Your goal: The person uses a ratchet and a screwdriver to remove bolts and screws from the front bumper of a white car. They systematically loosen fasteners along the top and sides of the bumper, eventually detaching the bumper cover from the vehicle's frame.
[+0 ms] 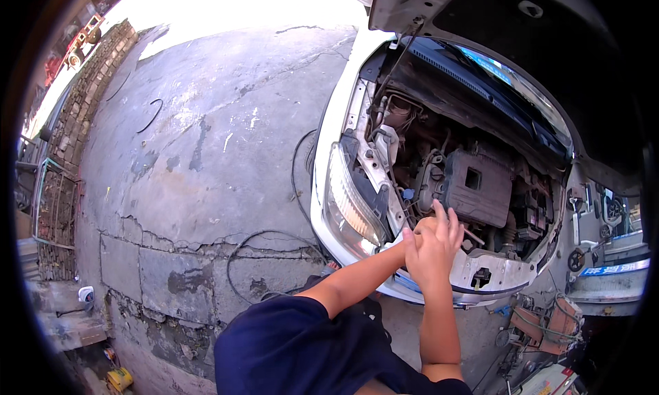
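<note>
This view comes from the left one of two cameras worn side by side on the person's head. It looks down past the dark blue shirt (281, 347) at the bottom. The arms (440, 326) are close, reaching up to the two hands (432, 252), just right of the middle. The camera looks over the front of the white car (480, 186), which is near and fills the right side. Gray ground (226, 141) fills much of the left, with a brick wall (89, 93) farther off. The wide, round lens bends straight edges and leaves the corners black.
</note>
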Tool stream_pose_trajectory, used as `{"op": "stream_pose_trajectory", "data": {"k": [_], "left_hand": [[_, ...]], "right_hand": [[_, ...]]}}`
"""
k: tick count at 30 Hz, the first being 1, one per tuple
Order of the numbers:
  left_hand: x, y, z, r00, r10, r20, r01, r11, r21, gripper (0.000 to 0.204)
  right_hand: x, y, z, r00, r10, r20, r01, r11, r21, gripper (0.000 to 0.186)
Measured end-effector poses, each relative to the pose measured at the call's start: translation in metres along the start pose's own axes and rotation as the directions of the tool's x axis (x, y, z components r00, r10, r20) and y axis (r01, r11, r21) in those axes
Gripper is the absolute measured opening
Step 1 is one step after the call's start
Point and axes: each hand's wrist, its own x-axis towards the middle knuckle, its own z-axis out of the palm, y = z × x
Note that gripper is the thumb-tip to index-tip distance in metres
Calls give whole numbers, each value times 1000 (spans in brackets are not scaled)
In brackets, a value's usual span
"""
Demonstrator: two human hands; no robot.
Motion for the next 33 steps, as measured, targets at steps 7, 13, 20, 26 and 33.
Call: {"op": "stream_pose_trajectory", "data": {"k": [7, 13, 20, 26, 33], "left_hand": [[-1, -13, 4, 992, -57, -113, 72, 988, 139, 21], [1, -30, 7, 984, -116, -132, 139, 973, 184, 29], [-7, -9, 18, 960, -102, -260, 136, 984, 114, 22], [-2, -8, 12, 977, -101, -188, 116, 991, 71, 24], [-18, -26, 31, 986, 120, -119, -98, 979, 177, 24]], "right_hand": [[1, 33, -19, 997, 48, -62, -38, 988, 148, 53], [-2, 13, -19, 999, 50, -2, -50, 999, 8, 41], [-5, 57, -31, 955, 242, -168, -272, 945, -180, 47], [13, 46, -5, 960, 253, -121, -269, 953, -141, 55], [34, 29, -5, 964, 259, 55, -264, 960, 97, 52]]}}
